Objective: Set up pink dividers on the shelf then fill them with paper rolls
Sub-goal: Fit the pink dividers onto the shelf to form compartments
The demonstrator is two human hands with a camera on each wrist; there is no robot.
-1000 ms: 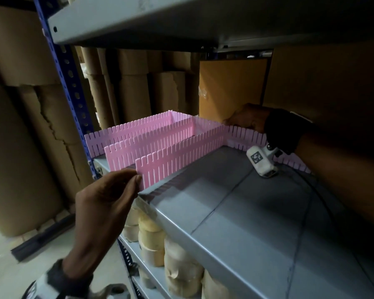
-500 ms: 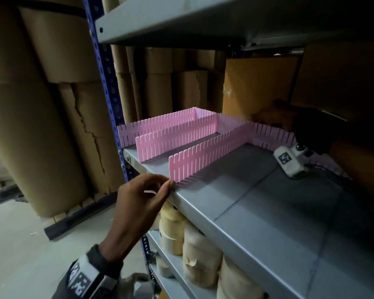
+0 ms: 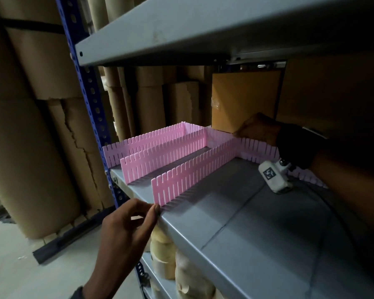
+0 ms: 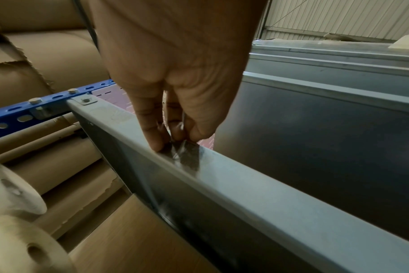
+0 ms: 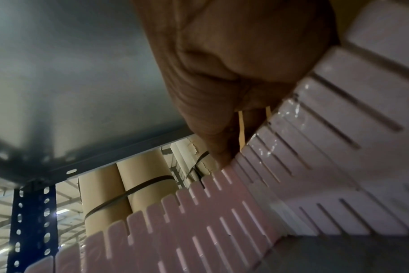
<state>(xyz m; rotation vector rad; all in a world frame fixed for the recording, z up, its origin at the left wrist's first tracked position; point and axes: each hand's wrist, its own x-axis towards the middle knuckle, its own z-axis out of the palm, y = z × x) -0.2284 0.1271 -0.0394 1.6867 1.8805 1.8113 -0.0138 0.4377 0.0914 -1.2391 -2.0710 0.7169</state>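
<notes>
Where pink dividers (image 3: 194, 169) stand, brown box (image 3: 244, 100) close behind.

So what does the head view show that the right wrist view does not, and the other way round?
Only the head view shows the left hand at the front end of the nearest pink divider, and the paper rolls one level below. Only the right wrist view shows the right hand's fingertips on the divider's top edge. Both show the dividers and the blue post.

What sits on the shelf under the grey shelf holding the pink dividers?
Under the grey metal shelf holding the pink slotted plastic dividers, pale yellowish paper rolls stand at the lower shelf's front edge. How many rolls sit further back is hidden by the shelf above.
</notes>
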